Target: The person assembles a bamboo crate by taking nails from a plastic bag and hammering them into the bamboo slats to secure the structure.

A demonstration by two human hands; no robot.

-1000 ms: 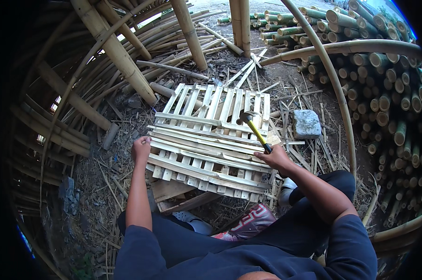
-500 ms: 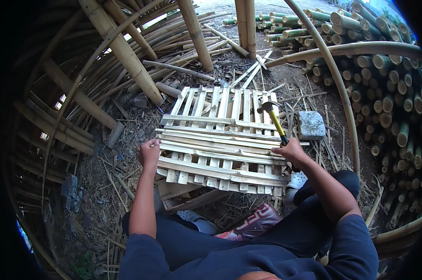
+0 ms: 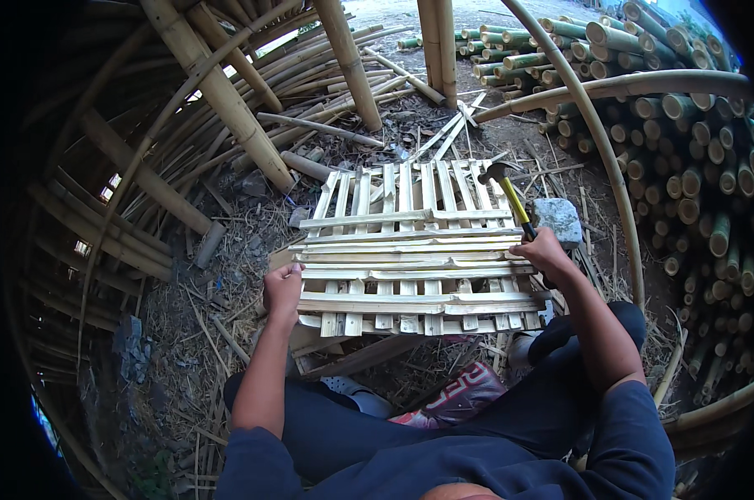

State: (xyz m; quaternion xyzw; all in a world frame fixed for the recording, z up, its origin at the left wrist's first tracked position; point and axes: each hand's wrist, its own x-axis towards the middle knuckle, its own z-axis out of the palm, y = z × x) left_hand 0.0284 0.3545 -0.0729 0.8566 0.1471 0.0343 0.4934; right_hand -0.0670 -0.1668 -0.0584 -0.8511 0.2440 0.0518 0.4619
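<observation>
Bamboo slat panel (image 3: 410, 248) lies over a wooden board (image 3: 360, 357); crosswise slats (image 3: 369, 302) span lengthwise slats (image 3: 405, 187), gaps remain, fastening and outstanding work unverifiable. Left hand (image 3: 283, 292): fingers curled at left edge, grip undetermined. Right hand (image 3: 548, 257) grasps claw hammer (image 3: 518, 203) beside right edge. Since the earlier frame, panel turned squarer, shifted rightward.

Beyond the left hand (image 3: 283, 290), thick bamboo posts (image 3: 225, 105) slanted before piled poles (image 3: 302, 68). Right of the right hand (image 3: 547, 252) rose stacked bamboo stems (image 3: 691, 187). Straw-littered earth floor (image 3: 202, 400) surrounded both, and daylight brightened the ground (image 3: 485, 15) far ahead.
</observation>
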